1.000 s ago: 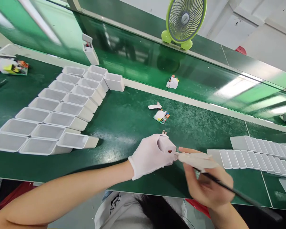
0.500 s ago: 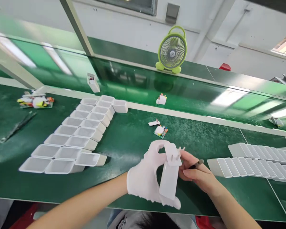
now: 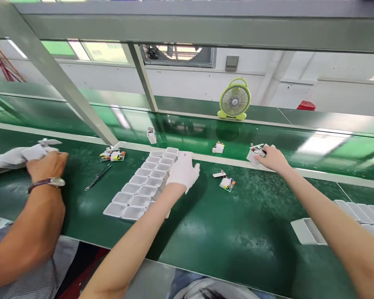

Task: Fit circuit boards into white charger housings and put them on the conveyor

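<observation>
My left hand [image 3: 182, 172], in a white glove, reaches to the far right end of the rows of white plastic boxes [image 3: 137, 201]. Its thumb stands apart from the fingers; white glove and white box blend there, so I cannot tell whether it touches one. My bare right hand [image 3: 272, 158] is closed on a white box with electronic parts in it [image 3: 253, 156], at the ledge along the back of the bench. A thin dark piece shows near those fingertips. Between my hands lie a small circuit board [image 3: 227, 184] and a white piece [image 3: 219, 175].
Another circuit board [image 3: 218, 147] and a filled white box [image 3: 151, 136] sit behind the ledge. Tweezers [image 3: 98, 177] and a heap of boards [image 3: 112, 154] lie left. A co-worker's hands [image 3: 48, 164] hold a white part. More boxes [image 3: 308, 231] stand right; a green fan [image 3: 235, 101] stands behind.
My hands have parted: the left went left to the rows of boxes, the right went forward to the ledge with a white box. The view has swung left, bringing the co-worker in.
</observation>
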Available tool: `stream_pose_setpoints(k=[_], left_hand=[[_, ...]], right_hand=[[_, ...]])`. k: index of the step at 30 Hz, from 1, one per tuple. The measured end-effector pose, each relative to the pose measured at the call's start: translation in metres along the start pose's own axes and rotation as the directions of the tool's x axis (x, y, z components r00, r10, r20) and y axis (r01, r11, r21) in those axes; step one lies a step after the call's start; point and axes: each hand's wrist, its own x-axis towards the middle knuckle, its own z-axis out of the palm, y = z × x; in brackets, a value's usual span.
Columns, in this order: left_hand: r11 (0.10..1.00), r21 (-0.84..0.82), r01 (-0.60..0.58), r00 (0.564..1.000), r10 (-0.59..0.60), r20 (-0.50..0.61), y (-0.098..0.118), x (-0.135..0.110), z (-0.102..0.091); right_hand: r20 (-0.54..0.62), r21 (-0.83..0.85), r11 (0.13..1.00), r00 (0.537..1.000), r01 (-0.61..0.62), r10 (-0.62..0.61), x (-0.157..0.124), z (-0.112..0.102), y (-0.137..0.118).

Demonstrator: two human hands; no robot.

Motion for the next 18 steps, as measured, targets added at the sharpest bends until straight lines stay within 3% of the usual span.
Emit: stream_pose_setpoints(k=[4,7,9,12,14,16,18], left_hand=[[0.983,0.140,0.118,0.990,-0.127,0.056,-0.003,0.046,0.005],[0.972,0.197,0.126,0.985,-0.146,0.091,0.001,0.062,0.011],[0.969,0.223,0.107,0.985,-0.134,0.111,0.007,0.062,0.013],[0.969,0.244,0.034,0.981,-0.079,0.175,0.021,0.044,0.015],[0.969,0.244,-0.031,0.974,-0.025,0.225,0.030,0.020,0.017],[0.966,0.246,-0.084,0.969,0.021,0.246,0.036,-0.010,0.019],[0.963,0.237,-0.132,0.966,0.071,0.248,0.036,-0.037,0.023]], right_hand=[[0.008,-0.033,0.996,0.997,-0.082,0.082,0.014,0.009,0.012],[0.089,-0.081,0.992,0.991,-0.093,0.100,0.004,0.009,-0.003],[0.217,-0.119,0.991,0.972,-0.060,0.085,-0.007,0.012,-0.023],[0.491,-0.119,0.990,0.871,0.079,-0.010,-0.026,0.024,-0.061],[0.601,-0.107,0.984,0.798,0.144,-0.051,-0.039,0.032,-0.083],[0.623,-0.124,0.978,0.780,0.170,-0.056,-0.050,0.038,-0.098],[0.601,-0.151,0.970,0.797,0.189,-0.061,-0.058,0.038,-0.107]])
